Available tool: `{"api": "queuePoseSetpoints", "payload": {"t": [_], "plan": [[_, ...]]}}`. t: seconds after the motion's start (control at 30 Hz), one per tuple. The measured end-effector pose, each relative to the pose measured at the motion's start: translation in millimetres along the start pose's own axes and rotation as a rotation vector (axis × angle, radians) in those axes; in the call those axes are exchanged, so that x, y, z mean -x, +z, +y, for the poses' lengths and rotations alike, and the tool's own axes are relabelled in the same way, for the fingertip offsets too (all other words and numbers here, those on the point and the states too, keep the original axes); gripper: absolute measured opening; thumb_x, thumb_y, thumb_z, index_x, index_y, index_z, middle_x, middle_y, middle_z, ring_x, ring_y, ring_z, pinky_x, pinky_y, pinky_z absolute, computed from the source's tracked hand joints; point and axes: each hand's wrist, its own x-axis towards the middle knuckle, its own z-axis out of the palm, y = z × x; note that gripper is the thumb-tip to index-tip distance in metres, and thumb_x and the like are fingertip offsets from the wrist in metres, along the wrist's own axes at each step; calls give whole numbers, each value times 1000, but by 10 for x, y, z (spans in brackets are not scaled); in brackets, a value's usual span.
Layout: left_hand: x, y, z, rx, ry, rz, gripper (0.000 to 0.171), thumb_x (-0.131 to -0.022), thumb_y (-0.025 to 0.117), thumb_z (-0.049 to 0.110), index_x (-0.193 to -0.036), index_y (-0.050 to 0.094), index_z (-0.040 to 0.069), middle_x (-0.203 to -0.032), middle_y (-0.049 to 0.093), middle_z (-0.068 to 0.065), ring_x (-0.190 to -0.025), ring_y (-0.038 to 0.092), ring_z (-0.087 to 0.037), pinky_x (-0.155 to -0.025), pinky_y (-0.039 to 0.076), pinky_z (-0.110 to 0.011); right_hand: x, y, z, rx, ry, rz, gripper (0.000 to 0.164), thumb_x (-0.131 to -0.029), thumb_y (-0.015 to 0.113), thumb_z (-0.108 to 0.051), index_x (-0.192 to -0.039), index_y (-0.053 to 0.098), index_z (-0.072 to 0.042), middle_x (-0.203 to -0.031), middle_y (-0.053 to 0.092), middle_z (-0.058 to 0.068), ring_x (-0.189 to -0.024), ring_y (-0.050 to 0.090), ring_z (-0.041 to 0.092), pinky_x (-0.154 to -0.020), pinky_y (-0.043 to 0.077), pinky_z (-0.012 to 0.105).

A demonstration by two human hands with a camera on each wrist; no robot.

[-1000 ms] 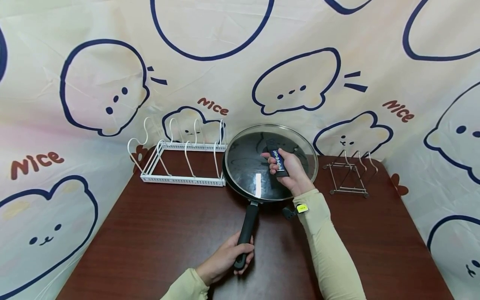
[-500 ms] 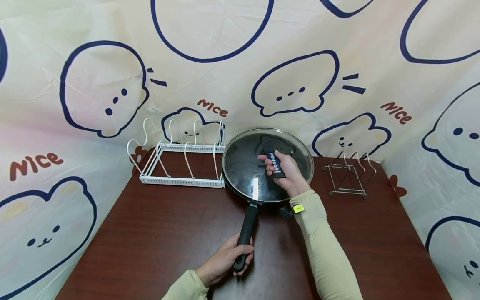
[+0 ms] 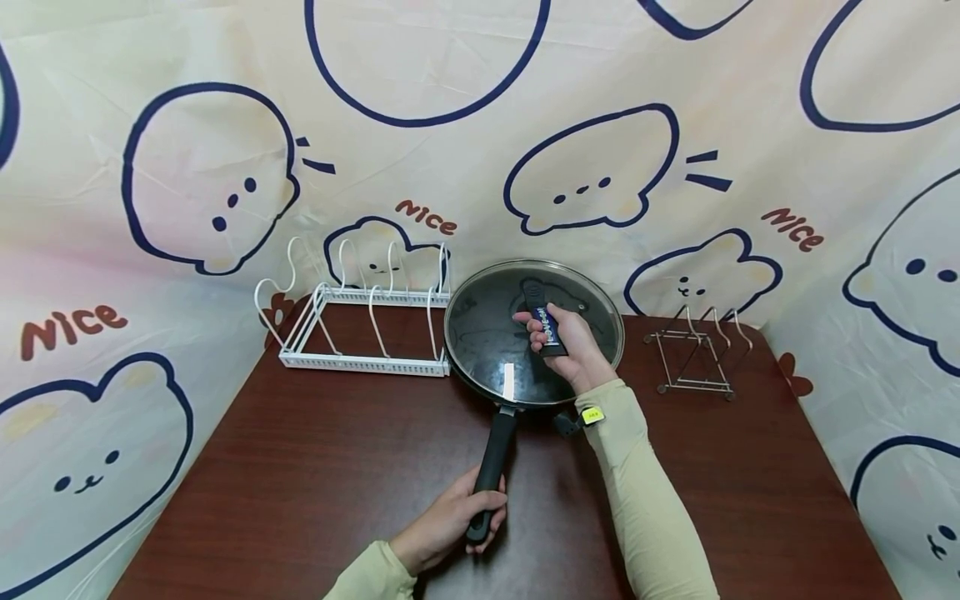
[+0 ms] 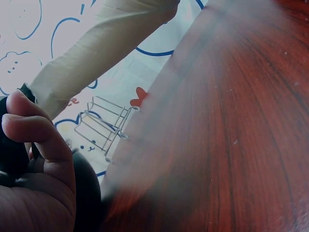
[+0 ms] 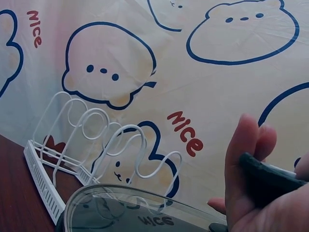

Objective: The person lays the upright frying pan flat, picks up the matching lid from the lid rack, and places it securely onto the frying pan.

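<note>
A black frying pan (image 3: 467, 385) sits near the back of the table, its long handle pointing toward me. My left hand (image 3: 453, 515) grips that handle near its end; in the left wrist view the curled fingers (image 4: 53, 140) wrap the dark grip. Over the pan lies a round glass lid (image 3: 487, 317) with a metal rim. My right hand (image 3: 573, 346) holds the lid's black upright handle, which bears a blue label. The right wrist view shows the fingers around this handle (image 5: 270, 179), with the lid's edge below.
A white wire rack (image 3: 363, 363) with curved dividers stands just left of the pan. To the right is a small metal wire rack (image 3: 697, 383). The brown table (image 3: 300, 483) backs onto a cartoon-printed cloth (image 3: 585, 67).
The lid in my right hand has come slightly left and down, its rim now lined up more closely with the pan's. My left hand keeps its grip on the pan handle.
</note>
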Motion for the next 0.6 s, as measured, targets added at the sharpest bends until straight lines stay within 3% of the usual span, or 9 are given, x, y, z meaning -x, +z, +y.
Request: {"api": "queuePoseSetpoints", "payload": {"t": [0.6], "plan": [[2, -3, -10, -6, 5, 4, 16, -103, 55, 17, -109, 44, 7, -76, 55, 2, -50, 54, -9, -42, 39, -20, -59, -25, 25, -21, 15, 14, 56, -114, 27, -37, -145, 42, 7, -73, 51, -1, -52, 45, 5, -48, 45, 15]]}}
